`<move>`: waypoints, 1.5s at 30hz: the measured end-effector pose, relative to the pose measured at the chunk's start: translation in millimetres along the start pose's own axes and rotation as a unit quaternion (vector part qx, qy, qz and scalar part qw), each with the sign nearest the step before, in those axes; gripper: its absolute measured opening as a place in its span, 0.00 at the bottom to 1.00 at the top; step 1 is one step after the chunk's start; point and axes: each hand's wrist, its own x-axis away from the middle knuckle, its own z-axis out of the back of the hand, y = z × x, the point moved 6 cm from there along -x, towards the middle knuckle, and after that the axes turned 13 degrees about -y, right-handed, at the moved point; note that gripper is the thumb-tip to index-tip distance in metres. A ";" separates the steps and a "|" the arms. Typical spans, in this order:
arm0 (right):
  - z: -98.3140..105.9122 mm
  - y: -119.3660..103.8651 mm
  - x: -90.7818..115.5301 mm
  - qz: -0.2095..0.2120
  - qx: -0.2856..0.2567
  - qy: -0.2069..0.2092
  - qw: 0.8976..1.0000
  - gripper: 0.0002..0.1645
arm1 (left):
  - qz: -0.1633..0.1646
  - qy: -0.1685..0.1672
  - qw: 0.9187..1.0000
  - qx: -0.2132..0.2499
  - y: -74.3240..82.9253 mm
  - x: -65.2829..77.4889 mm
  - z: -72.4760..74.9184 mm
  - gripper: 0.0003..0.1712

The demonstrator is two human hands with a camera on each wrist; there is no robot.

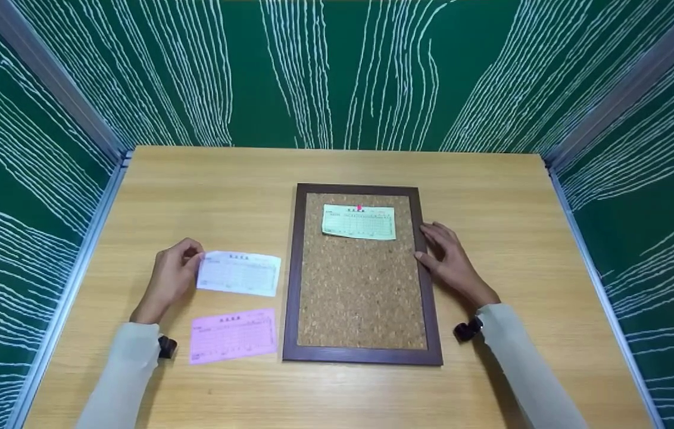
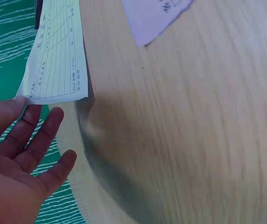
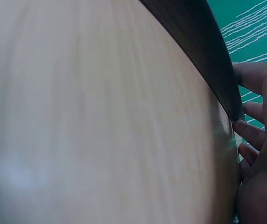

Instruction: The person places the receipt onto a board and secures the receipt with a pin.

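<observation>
My left hand (image 1: 175,271) pinches the upper left corner of a white printed slip (image 1: 239,274) between thumb and forefinger. In the left wrist view that slip (image 2: 59,56) is lifted at the held corner, and the other fingers are spread below it. A cork board (image 1: 361,286) with a dark brown frame lies to the right of the slip. On its right edge my right hand (image 1: 453,259) holds the frame, thumb on top and fingers along the outer side. A green slip (image 1: 358,223) is fixed near the board's top by a red pushpin (image 1: 359,208).
A pink printed slip (image 1: 233,336) lies on the wooden table (image 1: 212,196) below the white one, left of the board. Green walls (image 1: 277,71) with white wavy lines stand behind and at both sides. A dark wrist camera (image 1: 167,346) sits on the left wrist.
</observation>
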 end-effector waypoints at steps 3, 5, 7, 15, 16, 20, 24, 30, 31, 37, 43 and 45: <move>-0.1 0.2 -0.5 -0.001 -0.002 -0.001 1.000 0.40 | 0.001 0.001 1.000 -0.002 1.8 0.0 0.3 0.05; -0.1 0.2 -0.6 -0.001 -0.001 -0.001 1.000 0.40 | 0.003 0.002 1.000 0.001 3.0 -0.2 0.6 0.05; 0.0 0.3 -0.6 0.001 -0.001 -0.002 1.000 0.40 | 0.003 0.002 1.000 0.008 4.6 0.1 1.4 0.05; 1.0 0.8 -0.5 0.011 0.000 -0.001 1.000 0.41 | 0.008 0.000 1.000 0.006 10.8 1.1 3.3 0.05; 0.8 0.9 -0.4 0.010 0.000 -0.001 1.000 0.41 | 0.008 0.001 1.000 0.005 11.5 1.0 3.3 0.05; 0.3 1.2 -0.3 0.007 -0.001 0.000 1.000 0.40 | -0.002 0.006 1.000 0.009 14.9 0.9 4.0 0.05; 0.4 0.9 -0.5 0.008 0.002 0.004 1.000 0.40 | -0.015 0.009 1.000 0.013 18.3 0.8 5.0 0.05; -0.3 -0.5 0.3 0.009 0.000 0.004 1.000 0.39 | -0.014 0.007 1.000 0.017 21.8 -0.1 5.6 0.05; -0.5 -0.6 0.5 0.009 -0.001 0.003 1.000 0.39 | -0.014 0.007 1.000 0.017 22.9 0.1 5.9 0.05; -0.4 -0.4 1.1 0.012 -0.003 0.003 1.000 0.39 | -0.014 0.008 1.000 0.014 28.7 1.4 6.3 0.05; 0.6 -0.2 0.4 0.009 -0.001 0.008 1.000 0.40 | -0.044 0.020 0.999 0.009 37.9 1.9 10.4 0.03; 0.8 -0.2 0.1 0.005 0.001 0.009 1.000 0.40 | -0.048 0.022 0.999 0.008 40.4 1.8 11.6 0.03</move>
